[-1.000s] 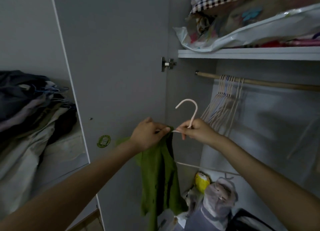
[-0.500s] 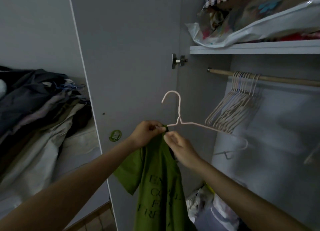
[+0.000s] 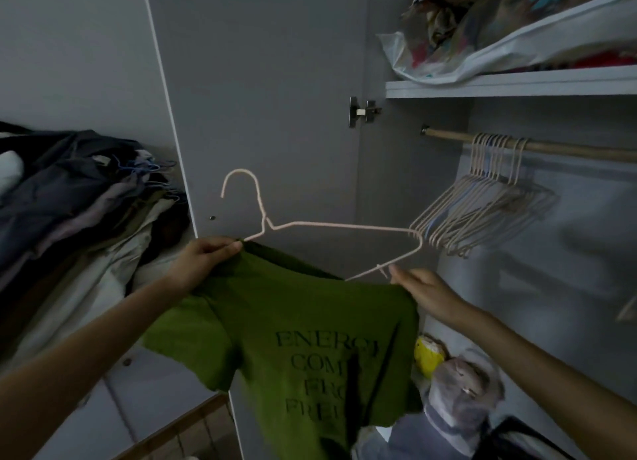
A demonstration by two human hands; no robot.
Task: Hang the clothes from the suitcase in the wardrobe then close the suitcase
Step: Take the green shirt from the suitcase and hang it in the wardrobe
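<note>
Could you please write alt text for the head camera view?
Two hands stretch a green T-shirt onto a pale wire hanger, left hand at the collar, right hand at the shoulder. Behind, empty hangers crowd the wardrobe rail.

The hands (image 3: 206,259) are spreading apart, opening the green shirt (image 3: 296,342) wide while the pink hanger (image 3: 331,225) is emerging.

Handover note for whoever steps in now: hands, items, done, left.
Left hand pinches the green T-shirt collar at the pink hanger. Right hand holds the shirt's other shoulder.
Hanger only partly in the shirt, its right arm still out, not on the rail; empty hangers hang there.
Left: finish threading, hang it. Suitcase out of view.
</note>
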